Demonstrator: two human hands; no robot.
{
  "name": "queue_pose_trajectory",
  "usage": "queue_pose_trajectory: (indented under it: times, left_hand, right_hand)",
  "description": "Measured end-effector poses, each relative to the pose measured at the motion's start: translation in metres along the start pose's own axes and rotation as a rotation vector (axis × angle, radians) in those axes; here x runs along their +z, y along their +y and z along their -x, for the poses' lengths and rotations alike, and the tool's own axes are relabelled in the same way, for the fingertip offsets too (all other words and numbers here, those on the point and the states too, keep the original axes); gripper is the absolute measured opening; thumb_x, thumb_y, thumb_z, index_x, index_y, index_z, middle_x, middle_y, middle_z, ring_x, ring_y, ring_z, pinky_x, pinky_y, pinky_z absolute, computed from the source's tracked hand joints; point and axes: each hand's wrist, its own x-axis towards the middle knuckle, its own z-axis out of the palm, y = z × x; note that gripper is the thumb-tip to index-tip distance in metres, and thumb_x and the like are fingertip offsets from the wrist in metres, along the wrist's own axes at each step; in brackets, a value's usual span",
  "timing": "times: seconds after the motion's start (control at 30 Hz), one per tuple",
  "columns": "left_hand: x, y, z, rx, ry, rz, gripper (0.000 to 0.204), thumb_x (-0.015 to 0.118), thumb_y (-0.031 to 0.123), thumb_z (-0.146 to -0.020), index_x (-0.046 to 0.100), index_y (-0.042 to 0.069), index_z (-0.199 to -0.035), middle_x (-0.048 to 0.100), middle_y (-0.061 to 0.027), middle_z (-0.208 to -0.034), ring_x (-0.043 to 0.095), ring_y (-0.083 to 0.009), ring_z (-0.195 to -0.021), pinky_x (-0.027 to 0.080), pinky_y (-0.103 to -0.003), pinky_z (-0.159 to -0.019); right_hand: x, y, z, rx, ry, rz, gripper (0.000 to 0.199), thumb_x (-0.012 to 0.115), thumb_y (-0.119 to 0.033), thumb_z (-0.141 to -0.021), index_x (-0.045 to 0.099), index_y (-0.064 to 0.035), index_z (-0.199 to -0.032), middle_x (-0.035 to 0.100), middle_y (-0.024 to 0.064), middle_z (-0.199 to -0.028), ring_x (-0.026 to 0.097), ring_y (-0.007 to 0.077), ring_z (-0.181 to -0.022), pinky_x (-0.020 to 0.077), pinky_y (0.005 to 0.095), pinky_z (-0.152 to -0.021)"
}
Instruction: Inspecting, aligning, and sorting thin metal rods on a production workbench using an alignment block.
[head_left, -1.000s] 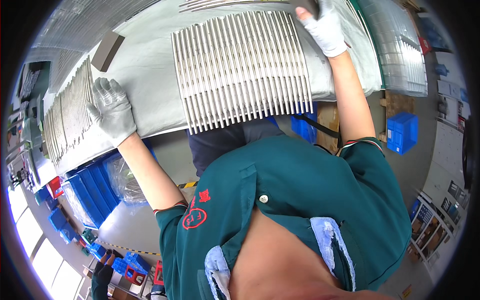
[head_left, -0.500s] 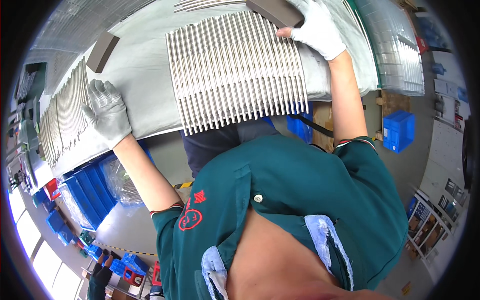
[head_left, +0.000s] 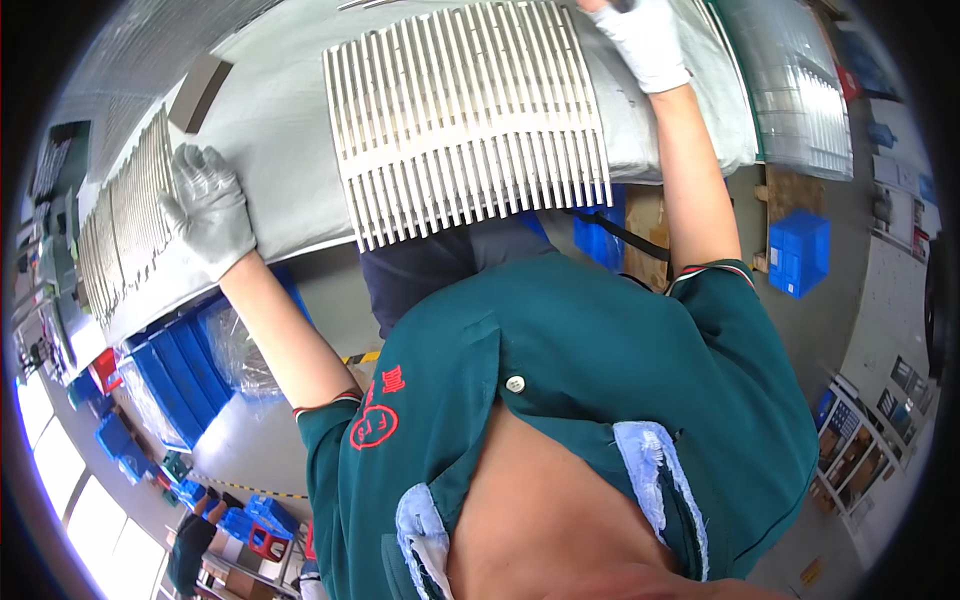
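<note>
Slatted metal rack on grey tabletop: right hand, now shifted to its one-o'clock corner, grasps a dark block; left hand lies flat, released, at nine o'clock beside stacked strips.

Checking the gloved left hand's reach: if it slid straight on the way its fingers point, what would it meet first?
The left hand lies flat on the grey table cover, fingers toward the row of thin metal strips beside it. Likely those strips first, though depth is unclear.

Clear plastic bag bunched by my blue bins under the bench, blue crate on floor at right, cardboard carton beside it
</note>
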Motion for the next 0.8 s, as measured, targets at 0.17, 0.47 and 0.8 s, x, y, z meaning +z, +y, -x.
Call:
queue_pose_trajectory:
  times: [0.17,0.47,0.8]
  left_hand:
    - [0.005,-0.002,0.003,0.010,0.004,0.012,0.047,0.059,0.025,-0.094,0.052,-0.008,-0.126,0.057,-0.0243,-0.130,0.052,-0.0377,-0.124,0.034,-0.055,-0.113]
    - [0.009,-0.004,0.005,0.033,0.062,0.030,0.046,0.063,0.026,-0.091,0.056,-0.008,-0.122,0.059,-0.0238,-0.127,0.054,-0.0372,-0.122,0.035,-0.056,-0.111]
    - [0.011,-0.008,0.006,-0.002,0.033,0.044,0.044,0.056,0.030,-0.096,0.057,-0.005,-0.123,0.059,-0.0213,-0.128,0.054,-0.0357,-0.122,0.037,-0.054,-0.110]
  right_hand:
    - [0.004,0.016,-0.002,0.025,0.137,-0.104,0.081,0.075,-0.040,-0.082,0.042,0.0036,-0.142,0.049,0.0206,-0.135,0.047,0.0307,-0.126,0.0359,0.0371,-0.107]
    - [0.004,0.030,-0.004,-0.004,0.217,-0.155,0.083,0.071,-0.046,-0.085,0.040,0.0048,-0.144,0.049,0.0218,-0.139,0.047,0.0282,-0.129,0.0341,0.0355,-0.109]
    - [0.002,0.034,-0.002,0.008,0.281,-0.207,0.079,0.069,-0.041,-0.088,0.038,0.0041,-0.145,0.049,0.0183,-0.139,0.046,0.0264,-0.129,0.0341,0.0345,-0.109]
